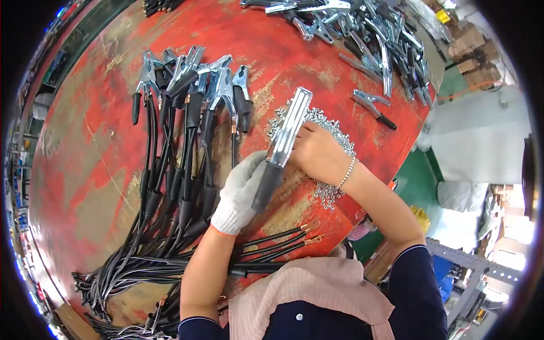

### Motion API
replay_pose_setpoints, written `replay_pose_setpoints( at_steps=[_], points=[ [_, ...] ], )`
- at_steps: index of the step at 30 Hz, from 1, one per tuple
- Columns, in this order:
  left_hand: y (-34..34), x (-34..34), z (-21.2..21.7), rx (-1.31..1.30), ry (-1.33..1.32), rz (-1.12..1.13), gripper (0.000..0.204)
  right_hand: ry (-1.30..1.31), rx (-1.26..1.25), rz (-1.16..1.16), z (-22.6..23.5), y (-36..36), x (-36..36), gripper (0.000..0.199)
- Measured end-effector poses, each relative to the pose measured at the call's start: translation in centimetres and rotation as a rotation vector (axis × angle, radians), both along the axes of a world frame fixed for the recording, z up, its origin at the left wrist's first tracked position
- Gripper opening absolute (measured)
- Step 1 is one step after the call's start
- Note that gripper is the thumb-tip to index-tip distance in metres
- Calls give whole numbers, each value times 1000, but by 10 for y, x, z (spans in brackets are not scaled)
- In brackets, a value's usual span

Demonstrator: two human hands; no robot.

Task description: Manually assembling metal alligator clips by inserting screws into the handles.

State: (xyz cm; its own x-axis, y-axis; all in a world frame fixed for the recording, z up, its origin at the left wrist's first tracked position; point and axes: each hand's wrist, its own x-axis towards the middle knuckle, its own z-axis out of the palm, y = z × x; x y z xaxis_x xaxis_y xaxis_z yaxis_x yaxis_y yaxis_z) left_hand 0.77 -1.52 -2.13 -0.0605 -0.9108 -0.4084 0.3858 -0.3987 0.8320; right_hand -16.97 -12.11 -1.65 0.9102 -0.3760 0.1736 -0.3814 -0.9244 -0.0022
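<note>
One knit-gloved left hand (239, 190) clasps a shiny metal clamp (291, 127); whether the curled right hand (319, 150) pinches, I cannot tell.

Worn on the person's head, the left of two side-by-side fisheye cameras looks down, past the dark shirt front (283, 324) at the lower edge, onto a red worktable (102, 170). It sits near enough to show the left hand (238, 191) and right hand (318, 152) clearly around the centre, yet takes in green floor (417, 190) at the right, straight edges bending toward its round rim.
</note>
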Motion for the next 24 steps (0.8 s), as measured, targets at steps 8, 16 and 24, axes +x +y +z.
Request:
replay_pose_setpoints(
  at_steps=[8,16,24],
  points=[
    [3,4,23,-209,-412,-267,29,57,46,47,-7,-19,1,11],
    [8,3,23,-285,-514,-344,29,-866,1608,-488,-7,40,-29,18],
    [10,-1,25,-378,-608,-316,32,-935,1672,-334,-13,44,-48,31]
  ],
)
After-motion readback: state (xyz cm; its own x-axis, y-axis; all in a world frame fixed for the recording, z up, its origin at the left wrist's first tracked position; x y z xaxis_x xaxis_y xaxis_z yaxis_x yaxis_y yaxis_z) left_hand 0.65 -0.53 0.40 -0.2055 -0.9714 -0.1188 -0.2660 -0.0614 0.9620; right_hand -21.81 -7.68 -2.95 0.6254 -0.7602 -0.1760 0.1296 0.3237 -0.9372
